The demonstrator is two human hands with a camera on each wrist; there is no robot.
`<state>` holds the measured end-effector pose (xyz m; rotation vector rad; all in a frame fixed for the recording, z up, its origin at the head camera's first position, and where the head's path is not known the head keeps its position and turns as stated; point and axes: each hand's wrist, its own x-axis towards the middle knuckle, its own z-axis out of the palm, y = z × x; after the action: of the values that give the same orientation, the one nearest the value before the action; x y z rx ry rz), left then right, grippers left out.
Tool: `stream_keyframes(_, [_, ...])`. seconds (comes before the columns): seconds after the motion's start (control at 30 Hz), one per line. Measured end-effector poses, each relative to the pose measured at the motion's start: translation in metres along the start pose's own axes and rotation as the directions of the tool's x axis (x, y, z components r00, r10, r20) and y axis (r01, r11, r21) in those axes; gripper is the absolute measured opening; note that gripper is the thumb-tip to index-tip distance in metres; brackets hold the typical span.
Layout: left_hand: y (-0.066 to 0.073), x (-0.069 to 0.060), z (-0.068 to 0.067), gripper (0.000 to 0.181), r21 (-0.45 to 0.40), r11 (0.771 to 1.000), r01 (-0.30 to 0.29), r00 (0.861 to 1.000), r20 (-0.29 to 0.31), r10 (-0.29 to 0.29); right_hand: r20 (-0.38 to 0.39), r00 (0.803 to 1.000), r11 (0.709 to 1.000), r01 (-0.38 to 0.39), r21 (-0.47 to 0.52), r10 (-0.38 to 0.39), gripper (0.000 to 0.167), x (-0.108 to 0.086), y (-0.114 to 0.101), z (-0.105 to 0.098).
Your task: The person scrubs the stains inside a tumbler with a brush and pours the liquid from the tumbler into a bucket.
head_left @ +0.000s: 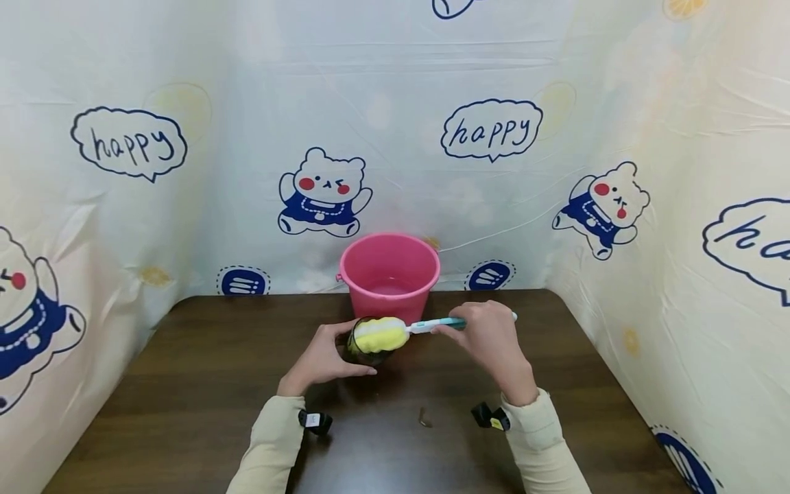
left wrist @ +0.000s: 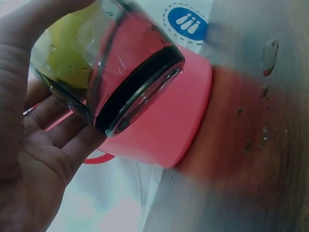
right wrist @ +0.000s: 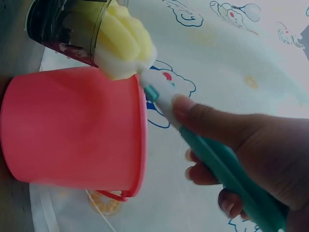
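My left hand (head_left: 326, 355) grips a dark, see-through glass (left wrist: 116, 63) around its side. The glass is tilted, its mouth toward my right hand (head_left: 490, 336). Between thumb and fingers, the right hand holds a sponge bottle brush (right wrist: 169, 104) by its white and teal handle. The brush's yellow and white sponge head (head_left: 381, 335) sits partly inside the glass, with part of it sticking out at the rim. Water drops cling to the glass. Both hands are above the table, just in front of a pink bucket (head_left: 391, 307).
The bucket stands at the back edge of the brown wooden table (head_left: 204, 384), against a printed curtain (head_left: 395, 82). Water drops (left wrist: 264, 137) lie on the tabletop. A small brownish mark (head_left: 424, 417) shows between the forearms.
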<state>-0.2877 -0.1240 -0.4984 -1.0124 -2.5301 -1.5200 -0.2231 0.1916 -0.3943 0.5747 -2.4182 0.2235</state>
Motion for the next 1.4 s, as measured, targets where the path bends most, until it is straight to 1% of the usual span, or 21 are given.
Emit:
stream_keyframes(0.13, [-0.003,-0.002,0.003,0.079,0.008,1.000,0.001,1.000,0.006,-0.001,0.083,0.997,1.000,0.009,0.005,-0.010,0.033,-0.001,0.000,-0.001])
stream_keyframes(0.2, [-0.004,-0.002,0.004,0.079,0.014,1.000,-0.001,1.000,0.011,0.000,0.107,0.994,1.000,0.015,0.023,-0.017,0.033,-0.001,0.001,-0.002])
stream_keyframes(0.27, [-0.005,-0.003,0.006,0.079,0.022,1.000,-0.003,1.000,0.021,0.002,0.106,0.994,0.999,-0.004,0.034,0.000,0.032,-0.001,0.002,-0.002])
stream_keyframes(0.37, [-0.004,-0.002,0.008,0.081,0.021,1.000,-0.014,1.000,0.029,0.013,0.093,0.994,0.998,-0.055,0.031,0.052,0.033,-0.001,0.004,-0.002])
stream_keyframes(0.47, [-0.004,-0.001,0.010,0.082,0.025,0.999,-0.020,0.999,0.029,0.019,0.106,0.991,0.996,-0.088,0.025,0.085,0.034,-0.001,0.007,-0.001])
stream_keyframes(0.57, [-0.003,-0.002,0.011,0.081,0.032,0.999,-0.022,0.999,0.026,0.021,0.157,0.985,0.996,-0.081,0.034,0.075,0.033,-0.002,0.009,-0.002])
stream_keyframes(0.67, [-0.004,-0.002,0.012,0.080,0.032,0.999,-0.024,0.999,0.026,0.023,0.207,0.977,0.997,-0.059,0.047,0.048,0.034,-0.001,0.009,-0.004])
stream_keyframes(0.73, [-0.005,-0.001,0.012,0.079,0.031,0.999,-0.030,0.999,0.030,0.029,0.221,0.975,0.998,-0.044,0.054,0.031,0.034,0.000,0.009,-0.005])
stream_keyframes(0.83, [-0.005,-0.002,0.010,0.081,0.034,0.999,-0.020,1.000,0.023,0.020,0.184,0.983,0.999,-0.026,0.047,0.017,0.034,0.001,0.008,-0.003])
stream_keyframes(0.93, [-0.004,-0.002,0.008,0.083,0.030,1.000,-0.001,1.000,0.013,0.000,0.114,0.993,0.999,-0.035,0.020,0.032,0.033,0.001,0.007,-0.002])
stream_keyframes(1.0, [-0.004,-0.001,0.006,0.083,0.025,1.000,0.005,1.000,0.005,-0.005,0.088,0.995,0.999,-0.038,-0.005,0.039,0.033,0.001,0.005,-0.002])
stream_keyframes(1.1, [-0.003,0.000,0.006,0.081,0.025,1.000,0.002,1.000,0.014,-0.003,0.099,0.995,1.000,-0.023,-0.020,0.025,0.033,0.000,0.004,-0.004])
stream_keyframes(1.2, [-0.003,0.001,0.007,0.080,0.024,1.000,-0.001,1.000,0.031,0.000,0.113,0.994,1.000,-0.007,-0.006,0.007,0.033,-0.001,0.003,-0.006])
stream_keyframes(1.3, [-0.001,0.001,0.009,0.082,0.017,1.000,-0.006,1.000,0.030,0.005,0.097,0.995,1.000,-0.029,0.006,0.029,0.034,-0.002,0.003,-0.007])
stream_keyframes(1.4, [0.001,0.000,0.010,0.083,0.009,1.000,-0.009,1.000,0.017,0.009,0.095,0.994,0.999,-0.052,-0.007,0.053,0.035,-0.002,0.003,-0.007])
